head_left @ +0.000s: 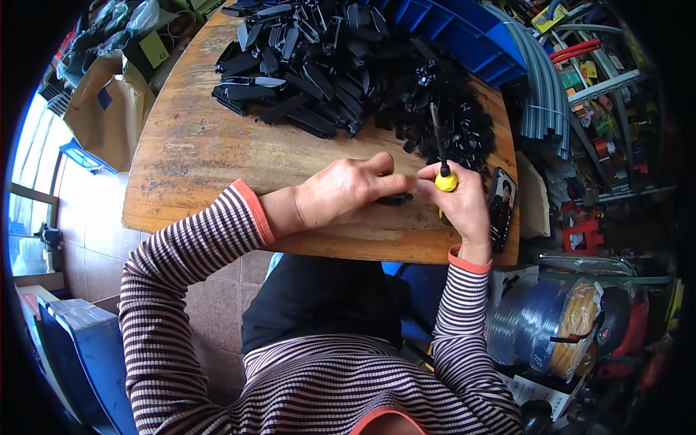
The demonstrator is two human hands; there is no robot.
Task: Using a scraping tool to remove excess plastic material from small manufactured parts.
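My right hand (462,203), near the table's right side, is closed around a screwdriver (446,181) with a yellow handle. Its dark shaft points away from me, towards the heap of small parts. My left hand (351,190) is curled low over the table's near part, its fingers reaching towards the right hand. Beneath those fingers a small black plastic part (395,199) shows, mostly covered by them. The two hands are close together, and slight blur hides the exact contact at the fingertips.
On the wooden table (188,159), a large heap of long black plastic pieces (312,80) adjoins smaller black parts (464,130). A blue crate (464,36) stands behind. A phone (502,206) lies at the right edge. Grey hoses (540,87) and coiled tubing (529,326) stand right; a paper bag (109,116) left.
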